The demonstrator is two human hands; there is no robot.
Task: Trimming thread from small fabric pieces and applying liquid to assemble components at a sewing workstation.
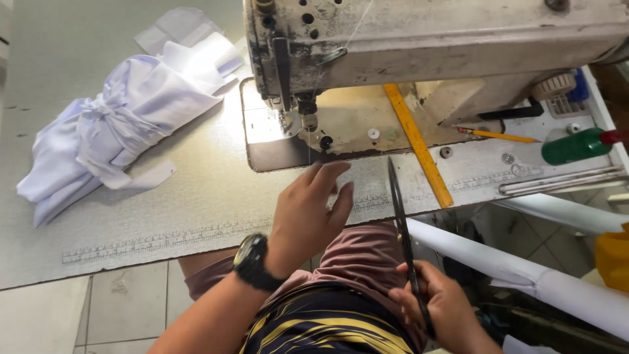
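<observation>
My left hand [308,213], with a black wristwatch [252,261] on the wrist, hovers with fingers apart over the front edge of the grey table [196,196], just below the needle area [295,118] of the worn sewing machine [419,39]. It holds nothing. My right hand [436,308] is down by my lap, gripping black scissors [401,229] whose closed blades point up toward the table edge. A thin thread runs down from the machine near the needle.
A tied bundle of pale lilac fabric [111,131] lies at the table's left. A yellow ruler [419,144], a pencil [495,135] and a green bottle [573,145] sit by the machine. White rolled material [524,269] and a yellow object [614,255] are at right.
</observation>
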